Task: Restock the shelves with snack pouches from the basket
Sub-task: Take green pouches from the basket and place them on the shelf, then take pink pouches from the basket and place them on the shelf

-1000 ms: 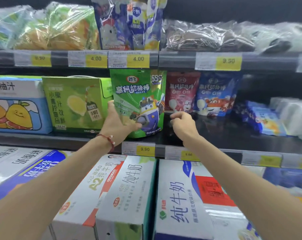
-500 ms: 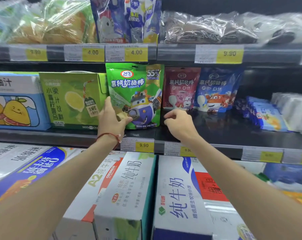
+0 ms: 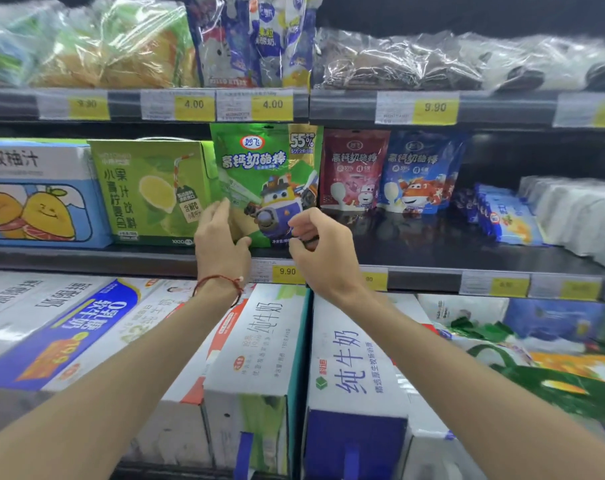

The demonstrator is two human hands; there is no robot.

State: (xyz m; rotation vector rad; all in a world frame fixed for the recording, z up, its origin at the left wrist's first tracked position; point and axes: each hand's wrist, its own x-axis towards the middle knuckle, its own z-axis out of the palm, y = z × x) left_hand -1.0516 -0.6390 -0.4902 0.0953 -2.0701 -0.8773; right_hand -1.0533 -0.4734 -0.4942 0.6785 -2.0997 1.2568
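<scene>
1. Change: the green snack pouch (image 3: 259,181) now stands upright at centre frame on the middle shelf (image 3: 432,251), and the right hand (image 3: 314,247) has moved in to its lower right corner.
2. Judgement: placement is nearly complete.
3. The left hand (image 3: 221,244) grasps the pouch's lower left corner. The right hand's fingers are curled, but whether they grip cannot be told.
4. The pouch is glossy, with a cartoon print, and stands just beside the red pouch (image 3: 354,168).

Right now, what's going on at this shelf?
A person is stocking a green snack pouch onto the middle shelf. Their left hand grips its lower left edge, holding it upright at the shelf's front, beside the green lemon drink carton. The right hand is at the pouch's lower right corner with fingers curled; whether it holds the pouch is unclear. A red pouch and a blue pouch stand to the right.
</scene>
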